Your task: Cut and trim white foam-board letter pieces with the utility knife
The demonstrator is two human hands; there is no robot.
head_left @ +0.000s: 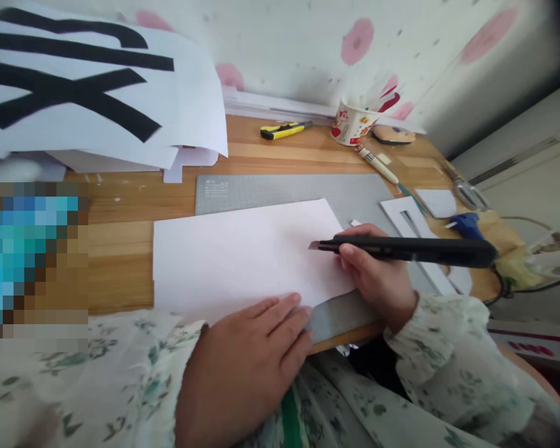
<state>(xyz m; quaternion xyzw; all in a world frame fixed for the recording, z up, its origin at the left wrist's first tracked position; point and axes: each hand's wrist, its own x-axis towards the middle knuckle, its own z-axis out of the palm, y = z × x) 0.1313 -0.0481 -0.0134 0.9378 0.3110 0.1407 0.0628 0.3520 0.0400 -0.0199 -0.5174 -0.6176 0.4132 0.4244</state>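
Observation:
A white sheet [242,255] of paper or thin board lies over a grey cutting mat [280,190] on the wooden desk. Flat on the sheet's near edge rests my left hand [256,354], fingers stretched out. My right hand [373,267] grips a black utility knife [415,249] near its blade end, at the right side of the sheet. The knife's blade points left over the sheet; whether it touches the surface I cannot tell. Just right of that hand lie white cut-out pieces [410,230], one with a slot in it.
Along the back stand a paper cup [352,124] with tools and a yellow utility knife [285,130]. A pen-like tool [377,163], scissors [469,193] and a blue glue gun [466,225] lie at right. Large paper with black strokes [74,90] leans at left, above a blurred-out screen [23,249].

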